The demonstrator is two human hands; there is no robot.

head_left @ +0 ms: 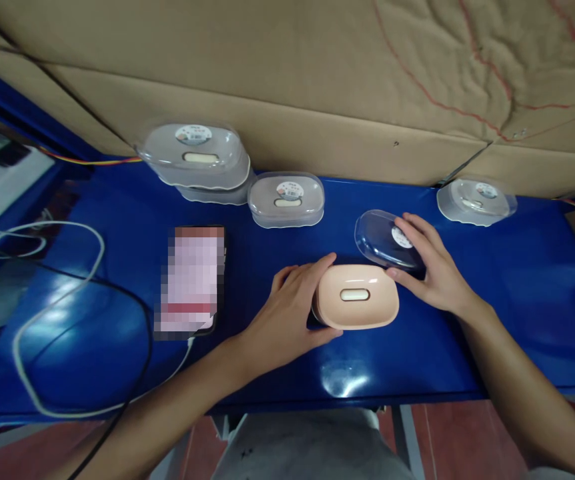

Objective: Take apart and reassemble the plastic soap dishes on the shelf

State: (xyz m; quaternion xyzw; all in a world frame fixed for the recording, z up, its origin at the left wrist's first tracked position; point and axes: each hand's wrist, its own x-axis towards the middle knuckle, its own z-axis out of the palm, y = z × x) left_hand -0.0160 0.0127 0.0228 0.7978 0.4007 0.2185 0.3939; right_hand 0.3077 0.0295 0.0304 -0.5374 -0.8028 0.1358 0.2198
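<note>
The left hand [292, 310] grips a peach dish [357, 315] while the right hand [432, 268] holds what seems a clear lid [378, 237].

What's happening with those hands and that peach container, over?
Left hand gripping peach container by its left end. Right hand holding clear cover near its far right corner. Phone off left, apart from both hands.

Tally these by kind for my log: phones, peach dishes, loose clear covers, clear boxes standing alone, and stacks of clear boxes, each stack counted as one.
Phone: 1
Peach dish, in the left hand: 1
Loose clear cover, in the right hand: 1
Clear boxes standing alone: 2
Stack of clear boxes: 1
Total: 6
</note>
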